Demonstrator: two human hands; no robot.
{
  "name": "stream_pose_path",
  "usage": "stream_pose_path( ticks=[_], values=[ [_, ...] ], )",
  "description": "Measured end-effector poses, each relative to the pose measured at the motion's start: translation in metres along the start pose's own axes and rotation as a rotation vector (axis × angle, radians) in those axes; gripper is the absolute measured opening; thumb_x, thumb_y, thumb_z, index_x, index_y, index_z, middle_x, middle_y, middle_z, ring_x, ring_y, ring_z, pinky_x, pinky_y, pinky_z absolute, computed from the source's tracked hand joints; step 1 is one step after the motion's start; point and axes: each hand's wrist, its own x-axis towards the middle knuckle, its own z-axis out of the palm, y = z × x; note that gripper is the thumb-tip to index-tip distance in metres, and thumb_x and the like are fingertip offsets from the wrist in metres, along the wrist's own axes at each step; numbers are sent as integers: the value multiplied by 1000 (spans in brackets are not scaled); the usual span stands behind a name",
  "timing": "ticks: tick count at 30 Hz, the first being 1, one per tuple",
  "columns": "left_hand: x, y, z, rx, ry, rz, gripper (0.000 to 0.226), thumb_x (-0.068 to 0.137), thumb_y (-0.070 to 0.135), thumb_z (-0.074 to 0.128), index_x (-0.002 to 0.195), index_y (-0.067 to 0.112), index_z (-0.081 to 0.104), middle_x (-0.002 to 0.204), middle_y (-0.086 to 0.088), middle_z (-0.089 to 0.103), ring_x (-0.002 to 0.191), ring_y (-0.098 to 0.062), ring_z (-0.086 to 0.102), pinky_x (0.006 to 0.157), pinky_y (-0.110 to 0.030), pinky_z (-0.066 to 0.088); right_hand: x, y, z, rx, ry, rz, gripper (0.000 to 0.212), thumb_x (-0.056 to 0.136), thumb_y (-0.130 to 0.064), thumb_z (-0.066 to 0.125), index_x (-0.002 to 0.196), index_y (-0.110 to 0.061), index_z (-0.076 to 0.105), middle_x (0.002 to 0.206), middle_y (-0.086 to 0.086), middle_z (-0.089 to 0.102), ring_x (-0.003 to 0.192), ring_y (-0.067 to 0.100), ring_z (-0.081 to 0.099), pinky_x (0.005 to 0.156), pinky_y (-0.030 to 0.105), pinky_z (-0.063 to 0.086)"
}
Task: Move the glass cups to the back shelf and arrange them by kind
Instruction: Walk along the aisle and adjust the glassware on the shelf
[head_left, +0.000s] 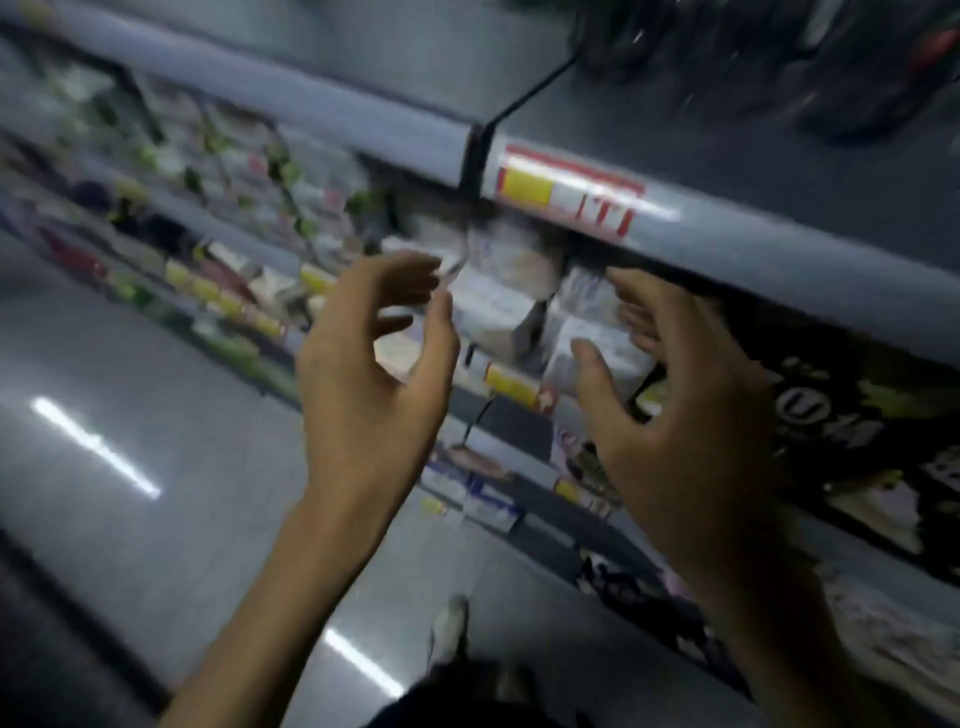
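In the head view, heavily blurred by motion, both bare arms were raised in front of a shop rack. The left hand (363, 395) had its thumb and fingers curved round a small clear glass cup (404, 353), whose faint rim showed just above the fingertips. The cup was held in the air in front of the shelves, below the long grey metal shelf rail (779, 260).

The right hand (670, 415) was just beside it, fingers and thumb curled about a pale translucent object (602, 338) under the same rail. The blur hid whether that hand gripped it or only reached round it, and whether it was another cup.

A red, yellow and white price label (571, 189) was stuck on the rail, and a thin black cable (524, 98) ran across the shelf above it. Lower shelves of colourful packaged goods (218, 280) stretched away to the left, above a shiny grey floor (130, 389).
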Motion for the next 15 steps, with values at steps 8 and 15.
stream_pose_path(
  ticks=[8, 15],
  values=[
    [-234, -132, -107, 659, -268, -639, 36, 95, 29, 67, 130, 26, 63, 125, 3, 65, 113, -24, 63, 81, -42, 56, -159, 37, 120, -129, -774, 119, 43, 96, -26, 68, 136, -15, 58, 140, 6, 56, 121, 28, 56, 92, 39, 50],
    [-329, -208, -182, 757, -513, -989, 55, 93, 48, 63, 141, 23, 56, 142, -5, 57, 124, -31, 59, 98, -50, 52, -229, 12, 232, -345, -1303, -76, 70, 95, -47, 65, 154, -16, 43, 159, 19, 38, 144, 39, 39, 116, 49, 39]
  ],
)
